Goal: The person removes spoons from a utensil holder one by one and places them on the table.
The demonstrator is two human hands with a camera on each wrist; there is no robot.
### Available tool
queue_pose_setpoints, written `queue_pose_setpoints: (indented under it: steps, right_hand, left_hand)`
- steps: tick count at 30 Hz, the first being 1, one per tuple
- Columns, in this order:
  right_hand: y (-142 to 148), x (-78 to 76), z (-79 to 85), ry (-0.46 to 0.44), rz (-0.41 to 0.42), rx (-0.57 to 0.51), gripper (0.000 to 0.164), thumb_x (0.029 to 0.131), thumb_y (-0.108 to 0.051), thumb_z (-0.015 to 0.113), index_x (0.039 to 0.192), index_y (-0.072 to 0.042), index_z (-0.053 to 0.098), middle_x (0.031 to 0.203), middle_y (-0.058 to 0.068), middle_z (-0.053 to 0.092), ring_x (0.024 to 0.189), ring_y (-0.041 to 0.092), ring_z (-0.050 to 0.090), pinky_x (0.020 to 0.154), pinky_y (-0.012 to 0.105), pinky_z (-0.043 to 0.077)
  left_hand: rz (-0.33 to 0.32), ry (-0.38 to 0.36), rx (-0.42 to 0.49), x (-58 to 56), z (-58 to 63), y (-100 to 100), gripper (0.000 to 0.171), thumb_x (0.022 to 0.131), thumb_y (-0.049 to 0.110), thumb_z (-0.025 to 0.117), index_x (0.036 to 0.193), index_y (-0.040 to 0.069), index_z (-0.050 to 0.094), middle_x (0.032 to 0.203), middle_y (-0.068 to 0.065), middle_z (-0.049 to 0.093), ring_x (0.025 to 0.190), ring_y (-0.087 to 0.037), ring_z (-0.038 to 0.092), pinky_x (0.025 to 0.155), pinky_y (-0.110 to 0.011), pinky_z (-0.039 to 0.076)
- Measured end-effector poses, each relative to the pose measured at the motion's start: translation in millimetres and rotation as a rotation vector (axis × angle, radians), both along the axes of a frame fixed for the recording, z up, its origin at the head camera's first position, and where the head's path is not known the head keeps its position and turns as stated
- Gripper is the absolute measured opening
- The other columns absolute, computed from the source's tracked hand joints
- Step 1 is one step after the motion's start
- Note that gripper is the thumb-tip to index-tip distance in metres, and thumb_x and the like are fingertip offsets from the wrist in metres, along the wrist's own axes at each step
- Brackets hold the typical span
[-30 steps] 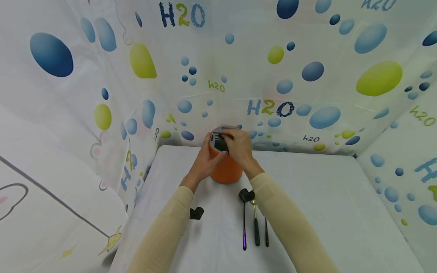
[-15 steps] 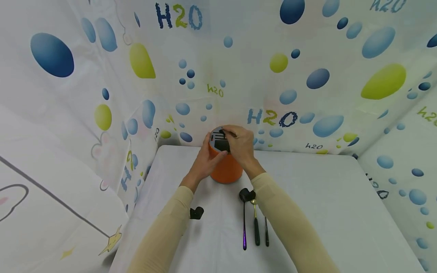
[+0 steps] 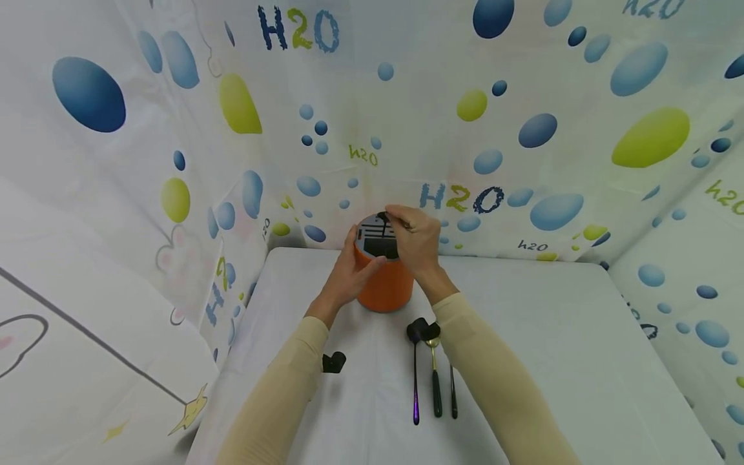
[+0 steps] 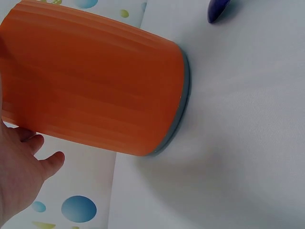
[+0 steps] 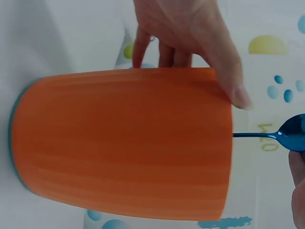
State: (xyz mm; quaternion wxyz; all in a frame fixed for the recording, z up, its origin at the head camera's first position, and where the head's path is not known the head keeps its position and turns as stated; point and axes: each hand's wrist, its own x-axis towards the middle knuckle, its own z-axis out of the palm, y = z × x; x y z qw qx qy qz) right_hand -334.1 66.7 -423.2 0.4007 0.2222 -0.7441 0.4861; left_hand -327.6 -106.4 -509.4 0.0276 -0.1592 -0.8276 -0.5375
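My left hand (image 3: 347,274) grips the upper side of an orange utensil holder (image 3: 386,287), its thumb near the rim and its fingers round the far side. The holder's grey top has several slots and a larger dark opening. Above that top, my right hand (image 3: 417,242) pinches a blue metallic spoon (image 5: 291,132) at its bowl. The thin spoon handle points down, its lower part hidden by the holder wall in the right wrist view. In the left wrist view the holder stands with its grey base on the white table.
In front of the holder lie a spoon with a purple handle (image 3: 415,387), a gold spoon with a dark handle (image 3: 436,384) and a thin dark handle (image 3: 454,395) partly under the right sleeve. A black piece (image 3: 334,363) shows beside the left sleeve. A printed curtain (image 3: 372,84) hangs behind the table (image 3: 540,336).
My right hand has moved up and slightly right over the holder's top, and more of the slots and the dark spoon handle shows. The left hand and the holder have stayed in place.
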Motion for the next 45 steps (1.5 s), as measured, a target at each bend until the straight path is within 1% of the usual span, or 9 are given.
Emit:
queue_pose_setpoints:
  steps: [8, 13, 16, 22, 29, 34, 36, 41, 45]
  right_hand:
    - [0, 6.0, 9.1, 0.041, -0.01, 0.004, 0.011, 0.095, -0.004, 0.075, 0.102, -0.004, 0.083, 0.104, 0.013, 0.08, 0.098, 0.027, 0.078, 0.086, 0.034, 0.064]
    - [1, 11.3, 16.7, 0.116, -0.013, 0.019, 0.011, 0.095, -0.004, 0.074, 0.102, -0.002, 0.083, 0.101, 0.014, 0.08, 0.095, 0.027, 0.079, 0.083, 0.034, 0.064]
    - [3, 14.1, 21.3, 0.152, -0.013, 0.019, 0.011, 0.095, -0.002, 0.074, 0.102, -0.001, 0.083, 0.101, 0.014, 0.08, 0.094, 0.028, 0.079, 0.081, 0.034, 0.064]
    - [2, 17.9, 25.0, 0.171, -0.027, 0.018, 0.011, 0.095, -0.002, 0.074, 0.102, -0.001, 0.082, 0.102, 0.013, 0.08, 0.094, 0.027, 0.079, 0.081, 0.03, 0.063]
    - [1, 23.7, 30.4, 0.202, -0.026, 0.022, 0.012, 0.095, -0.001, 0.073, 0.103, 0.0, 0.082, 0.103, 0.013, 0.08, 0.093, 0.027, 0.079, 0.08, 0.029, 0.063]
    - [1, 29.0, 33.8, 0.223, -0.034, 0.025, 0.012, 0.095, 0.0, 0.072, 0.104, 0.0, 0.082, 0.103, 0.014, 0.08, 0.092, 0.028, 0.079, 0.08, 0.028, 0.063]
    - [1, 31.1, 35.7, 0.24, -0.031, 0.017, 0.012, 0.095, 0.001, 0.072, 0.103, 0.001, 0.082, 0.102, 0.014, 0.08, 0.092, 0.029, 0.079, 0.079, 0.027, 0.063]
    - [2, 35.8, 43.1, 0.295, -0.022, -0.004, 0.012, 0.094, 0.003, 0.073, 0.102, 0.003, 0.081, 0.101, 0.016, 0.08, 0.092, 0.031, 0.079, 0.08, 0.025, 0.063]
    - [1, 39.7, 48.6, 0.31, -0.017, -0.01, 0.011, 0.092, 0.003, 0.075, 0.101, 0.003, 0.081, 0.1, 0.016, 0.08, 0.091, 0.031, 0.079, 0.083, 0.023, 0.062]
  left_hand:
    - [-0.013, 0.005, 0.017, -0.2, 0.1, -3, 0.098, 0.097, 0.061, 0.064, 0.166, 0.042, -0.003, 0.174, -0.001, 0.019, 0.161, -0.024, 0.017, 0.13, -0.056, 0.017]
    - [-0.017, 0.0, 0.013, 0.4, -1.1, -5, 0.098, 0.096, 0.063, 0.063, 0.165, 0.043, -0.003, 0.174, 0.001, 0.018, 0.162, -0.024, 0.016, 0.13, -0.058, 0.016]
    - [-0.01, -0.02, 0.004, 2.0, -0.5, -6, 0.1, 0.095, 0.066, 0.063, 0.166, 0.042, -0.003, 0.175, 0.0, 0.016, 0.162, -0.027, 0.016, 0.129, -0.06, 0.016]
    - [-0.007, -0.04, -0.008, 4.1, -0.3, -8, 0.102, 0.093, 0.069, 0.063, 0.166, 0.042, -0.003, 0.175, 0.0, 0.015, 0.162, -0.029, 0.016, 0.129, -0.062, 0.016]
    - [-0.014, -0.042, 0.001, 3.8, -3.0, -10, 0.1, 0.096, 0.063, 0.064, 0.166, 0.041, -0.004, 0.176, 0.001, 0.013, 0.162, -0.027, 0.014, 0.13, -0.06, 0.015]
    - [-0.017, -0.041, 0.0, 4.4, -3.8, -11, 0.101, 0.095, 0.065, 0.064, 0.166, 0.042, -0.004, 0.176, 0.002, 0.011, 0.162, -0.025, 0.014, 0.13, -0.059, 0.015]
    - [-0.021, -0.036, 0.002, 5.0, -4.0, -11, 0.101, 0.095, 0.065, 0.064, 0.166, 0.042, -0.003, 0.176, 0.002, 0.012, 0.162, -0.026, 0.014, 0.13, -0.059, 0.015]
    - [-0.042, -0.006, 0.033, 5.8, -3.7, -12, 0.097, 0.096, 0.059, 0.067, 0.165, 0.044, 0.0, 0.174, 0.003, 0.019, 0.162, -0.026, 0.018, 0.129, -0.062, 0.016]
    - [-0.046, 0.006, 0.04, 5.5, -4.2, -13, 0.096, 0.096, 0.06, 0.066, 0.164, 0.047, 0.0, 0.173, 0.004, 0.023, 0.161, -0.025, 0.021, 0.128, -0.062, 0.017]
